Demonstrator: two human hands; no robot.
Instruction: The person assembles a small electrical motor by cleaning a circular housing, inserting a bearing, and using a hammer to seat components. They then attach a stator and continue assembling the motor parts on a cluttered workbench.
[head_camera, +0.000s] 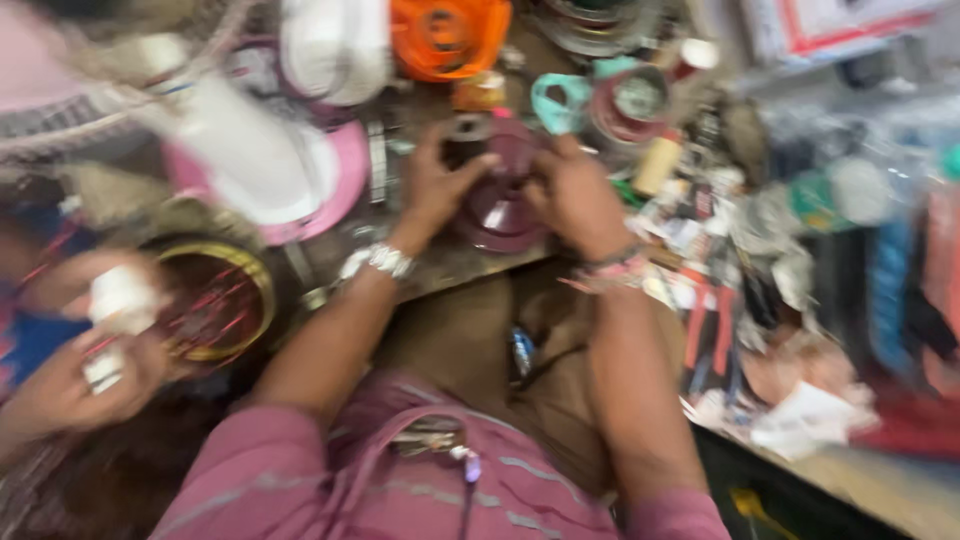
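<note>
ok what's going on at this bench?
A person in a pink striped shirt holds a dark maroon round part with both hands over a cluttered workbench. The left hand grips its left edge, the right hand its right. The picture is blurred, so finer detail is unclear. At the left, another person's hands hold something white.

Plastic, metal and cloth under my fingers

My left hand (435, 185) and right hand (575, 195) grip a maroon disc (497, 205) that looks like smooth, slightly glossy plastic. On my left wrist sits a shiny metal watch band (385, 260); on the right, a woven thread bracelet (610, 270). The orange housing (448, 35) above looks like glossy plastic, the white fan body (250, 150) smooth plastic too. My striped shirt (430, 480) is soft matt cloth. The workbench (455, 262) looks worn and rough.
</note>
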